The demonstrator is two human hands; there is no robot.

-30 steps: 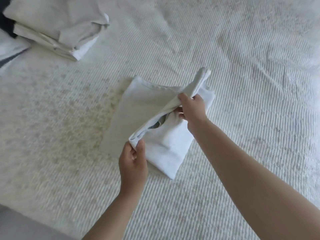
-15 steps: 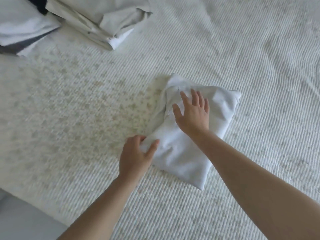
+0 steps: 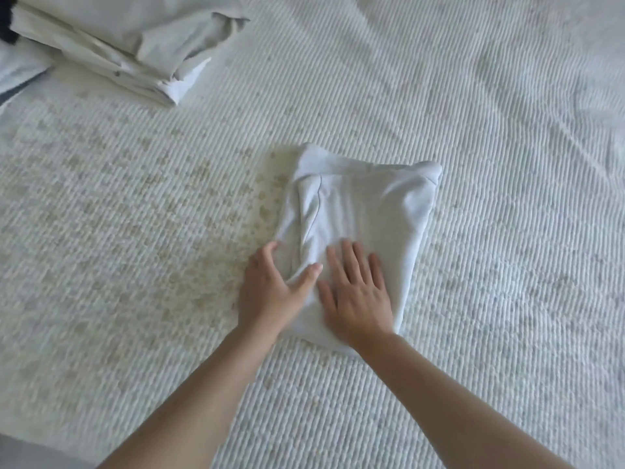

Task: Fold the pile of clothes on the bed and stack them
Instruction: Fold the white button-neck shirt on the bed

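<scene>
A white ribbed bedspread (image 3: 439,96) fills almost the whole view, its woven ridges running in slanted rows, with a few soft creases toward the far right and a patch of pale yellowish flecks spread across its left and middle part. At the near left corner a strip of grey surface (image 3: 30,451) shows beyond the bed's edge.

At the far left lies a stack of folded clothes (image 3: 135,42), off-white and light grey layers with their folded edges facing the camera; a small dark button shows on one layer. Just left of it, partly cut by the frame, sits another pale garment (image 3: 20,69) with a dark stripe, and a bit of black fabric (image 3: 6,28) peeks out at the frame edge. This stack is well apart from the hands, with bare bedspread between.

Near the middle lies a folded white garment (image 3: 365,211), a rough rectangle tilted slightly, a seam line visible on its upper layer.

The right hand (image 3: 358,296) lies flat on the garment's near end, fingers straight and spread, pressing the cloth and gripping nothing. The left hand (image 3: 270,292) holds the garment's near left edge, thumb on top of the cloth and fingers curled beside it.
</scene>
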